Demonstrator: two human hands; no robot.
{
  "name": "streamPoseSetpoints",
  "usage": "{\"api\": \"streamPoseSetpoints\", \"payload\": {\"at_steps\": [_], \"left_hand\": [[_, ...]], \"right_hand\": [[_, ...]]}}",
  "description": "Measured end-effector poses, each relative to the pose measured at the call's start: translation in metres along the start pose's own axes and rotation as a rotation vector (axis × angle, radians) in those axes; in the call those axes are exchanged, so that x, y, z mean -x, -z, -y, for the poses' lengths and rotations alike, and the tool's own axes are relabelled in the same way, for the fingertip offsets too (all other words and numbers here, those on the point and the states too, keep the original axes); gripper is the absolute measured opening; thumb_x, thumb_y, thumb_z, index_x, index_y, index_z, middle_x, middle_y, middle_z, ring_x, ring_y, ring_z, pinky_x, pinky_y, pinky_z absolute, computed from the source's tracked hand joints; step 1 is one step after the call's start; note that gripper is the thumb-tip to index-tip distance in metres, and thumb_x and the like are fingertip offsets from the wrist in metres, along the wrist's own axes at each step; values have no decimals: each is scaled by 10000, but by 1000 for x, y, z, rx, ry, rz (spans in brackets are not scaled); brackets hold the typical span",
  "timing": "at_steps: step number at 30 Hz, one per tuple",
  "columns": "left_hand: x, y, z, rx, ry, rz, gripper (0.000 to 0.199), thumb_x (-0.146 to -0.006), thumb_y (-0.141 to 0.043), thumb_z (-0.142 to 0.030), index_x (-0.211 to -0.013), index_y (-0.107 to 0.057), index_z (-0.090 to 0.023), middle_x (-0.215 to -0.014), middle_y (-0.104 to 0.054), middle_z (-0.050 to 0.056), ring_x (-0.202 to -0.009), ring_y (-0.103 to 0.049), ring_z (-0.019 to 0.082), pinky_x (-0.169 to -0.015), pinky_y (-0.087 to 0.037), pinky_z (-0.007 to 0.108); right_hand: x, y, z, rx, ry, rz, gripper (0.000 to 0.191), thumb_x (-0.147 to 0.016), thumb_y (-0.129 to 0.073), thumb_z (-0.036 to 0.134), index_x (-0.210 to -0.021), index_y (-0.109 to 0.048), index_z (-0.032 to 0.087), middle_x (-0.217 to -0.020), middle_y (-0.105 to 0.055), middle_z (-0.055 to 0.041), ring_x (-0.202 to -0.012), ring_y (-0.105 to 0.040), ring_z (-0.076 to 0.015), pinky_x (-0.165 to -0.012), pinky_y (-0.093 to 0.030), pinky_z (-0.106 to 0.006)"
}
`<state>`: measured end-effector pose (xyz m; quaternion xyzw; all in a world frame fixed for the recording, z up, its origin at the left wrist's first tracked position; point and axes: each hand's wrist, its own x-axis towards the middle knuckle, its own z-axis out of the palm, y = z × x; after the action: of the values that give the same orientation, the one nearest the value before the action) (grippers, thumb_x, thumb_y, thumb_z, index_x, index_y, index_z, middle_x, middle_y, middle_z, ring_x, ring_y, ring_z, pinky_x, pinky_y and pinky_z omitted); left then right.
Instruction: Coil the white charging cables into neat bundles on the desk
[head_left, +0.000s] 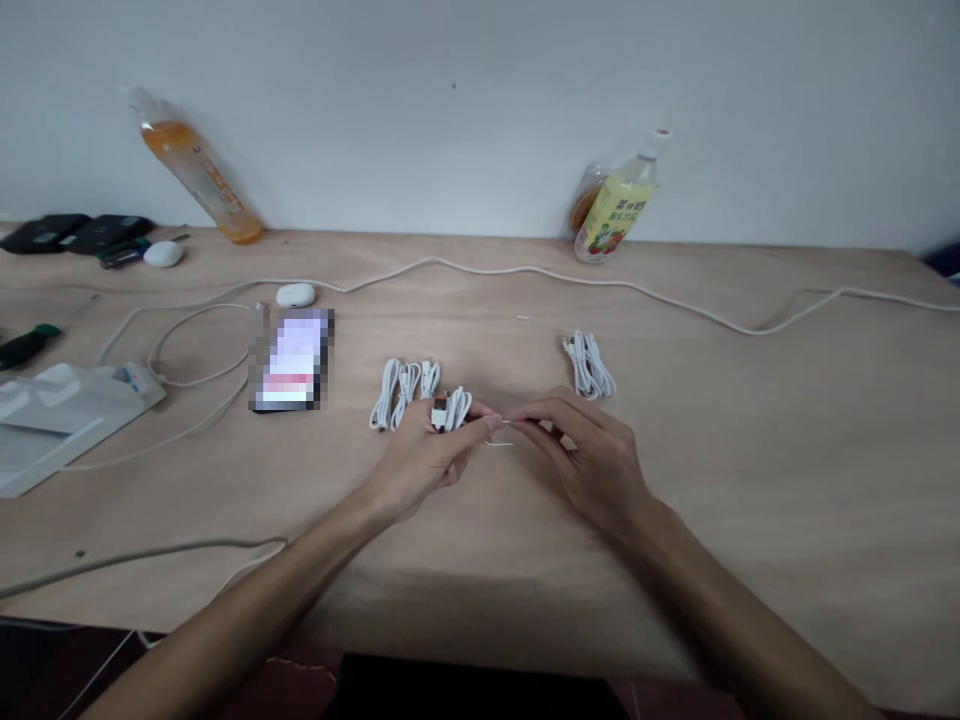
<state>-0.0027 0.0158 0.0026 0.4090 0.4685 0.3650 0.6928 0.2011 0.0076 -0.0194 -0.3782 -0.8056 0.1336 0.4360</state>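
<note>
My left hand (431, 450) is closed around a coiled white charging cable (452, 410), whose plug end shows near the knuckles. A thin white tie (499, 444) sticks out by the left thumb tip. My right hand (589, 450) pinches a fine white strand, seemingly part of that tie, and its fingertips almost meet the left ones. Just behind my left hand lie several coiled white cables (405, 390) side by side. Beyond my right hand is another coiled white cable (590, 366).
A phone (294, 360) and a white earbud case (295, 295) lie left. A long white cord (480, 270) crosses the back. An orange drink bottle (202, 180) and a yellow-labelled bottle (619, 210) stand by the wall. A white bag (67, 420) sits far left.
</note>
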Motion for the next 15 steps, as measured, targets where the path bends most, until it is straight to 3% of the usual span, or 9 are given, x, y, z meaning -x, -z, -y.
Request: {"api": "streamPoseSetpoints", "payload": {"at_steps": [15], "left_hand": [[0, 0, 1, -88, -47, -16, 236, -797, -839, -394, -786, -723, -189, -459, -444, -106, -387, -332, 59, -350, -227, 194]], "right_hand": [[-1, 1, -2, 102, 88, -6, 199, -1102, -600, 136, -1028, -762, 225, -910, -807, -54, -815, -769, -196, -758, -629, -313]]}}
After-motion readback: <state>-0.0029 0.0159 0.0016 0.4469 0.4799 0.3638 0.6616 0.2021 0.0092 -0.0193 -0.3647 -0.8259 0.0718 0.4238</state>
